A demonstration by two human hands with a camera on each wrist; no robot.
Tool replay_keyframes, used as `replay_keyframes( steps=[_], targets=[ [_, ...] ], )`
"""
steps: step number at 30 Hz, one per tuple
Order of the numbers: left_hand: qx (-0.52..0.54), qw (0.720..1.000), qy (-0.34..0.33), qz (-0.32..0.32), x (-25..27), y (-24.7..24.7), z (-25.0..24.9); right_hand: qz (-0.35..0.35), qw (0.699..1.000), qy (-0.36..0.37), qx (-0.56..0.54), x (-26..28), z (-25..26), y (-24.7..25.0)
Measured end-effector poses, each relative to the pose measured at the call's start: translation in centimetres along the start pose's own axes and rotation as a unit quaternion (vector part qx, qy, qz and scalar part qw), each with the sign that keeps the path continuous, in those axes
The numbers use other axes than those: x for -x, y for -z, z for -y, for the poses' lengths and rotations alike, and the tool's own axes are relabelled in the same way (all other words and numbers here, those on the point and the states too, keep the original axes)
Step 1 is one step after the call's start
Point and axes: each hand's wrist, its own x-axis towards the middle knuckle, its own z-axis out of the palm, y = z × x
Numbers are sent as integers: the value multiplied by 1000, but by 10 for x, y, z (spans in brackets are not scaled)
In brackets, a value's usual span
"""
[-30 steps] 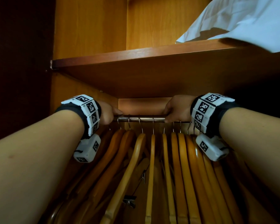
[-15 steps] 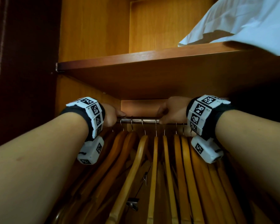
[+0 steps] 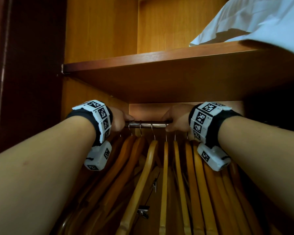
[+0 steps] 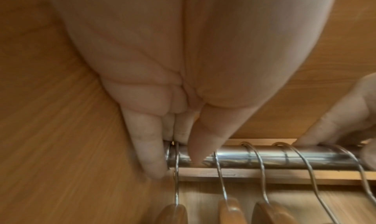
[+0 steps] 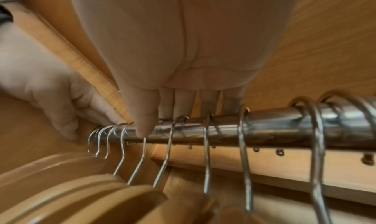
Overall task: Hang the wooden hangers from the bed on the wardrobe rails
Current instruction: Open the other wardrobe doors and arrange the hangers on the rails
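Several wooden hangers [image 3: 149,167] hang by wire hooks from the chrome rail [image 3: 148,124] under the shelf. My left hand [image 3: 120,121] grips the rail's left end. In the left wrist view its thumb and index finger [image 4: 148,152] wrap the rail [image 4: 284,156], with the leftmost hook between them. My right hand [image 3: 175,119] grips the rail further right. In the right wrist view its thumb lies in front of the rail [image 5: 274,131] and its fingers behind, among the hooks. More hooks hang to its right. Neither hand carries a loose hanger.
A wooden shelf [image 3: 159,56] runs just above the rail, with white bedding [image 3: 253,22] on its right side. A dark door panel [image 3: 24,73] stands at the left. A metal clip [image 3: 143,212] hangs on one hanger. A wooden strip with holes [image 5: 264,160] runs behind the rail.
Both hands stay on the rail. The right hand has slid a little left over some hooks, leaving less bare rail between the hands. The head view has shifted slightly.
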Motion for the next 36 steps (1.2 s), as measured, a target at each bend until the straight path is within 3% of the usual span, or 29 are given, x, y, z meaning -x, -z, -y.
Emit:
replay_keyframes(
  steps=[7,11,17,36],
  targets=[
    [-17,1000,12,21,-4,-2,0,-16,1000,-13,5,-9,3,-4],
    [-20,1000,3,-15,4,-1,-2,-10,1000,-23,11,-10,5,-3],
    [-2,1000,6,-12,8,-1,-2,-40,999,11,-34,-8,18,0],
    [-12,1000,10,23,4,0,-3,1,999,22,-37,-10,26,1]
  ],
)
